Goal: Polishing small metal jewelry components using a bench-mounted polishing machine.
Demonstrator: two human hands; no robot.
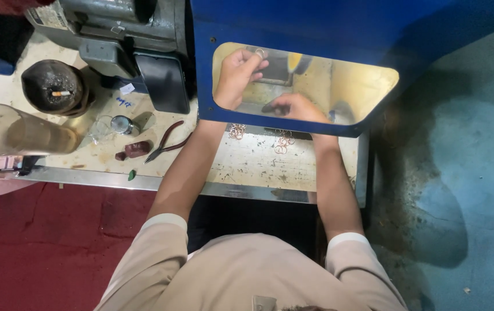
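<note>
Scuffed and stained, the pale workbench [258,167] runs across the upper part of your view, with red floor [45,242] below it on the left and blue-green floor [466,173] on the right. At the far left edge a clear glass tumbler [10,131] lies tipped on its side, and just behind it stands a dark round pot [55,86] with a cigarette [61,93] lying on top. Behind that sits a grey motor housing [120,29] with a black block [163,80] at its front. Moving right along the bench you pass a small round metal piece [121,124], a small brown block [137,150], and pliers with dark red handles [169,141] lying flat, apart from your arms.

Next comes the blue machine hood [339,23], with a clear window through which both your hands show in yellow light. Your left hand [236,78] is raised inside it, thumb and fingertips pressed together on a small ring [260,53] held up near a grey part of the machine. Your right hand [296,108] sits lower and to the right, palm down with fingers curled; I cannot tell whether it grips anything.

On the bench just outside the hood's lower edge, between your forearms, lie two small clusters of thin copper-coloured rings: one [236,131] close by your left forearm, another [282,144] nearer your right wrist. Your beige sleeves [166,222] fill the bottom of the view.
</note>
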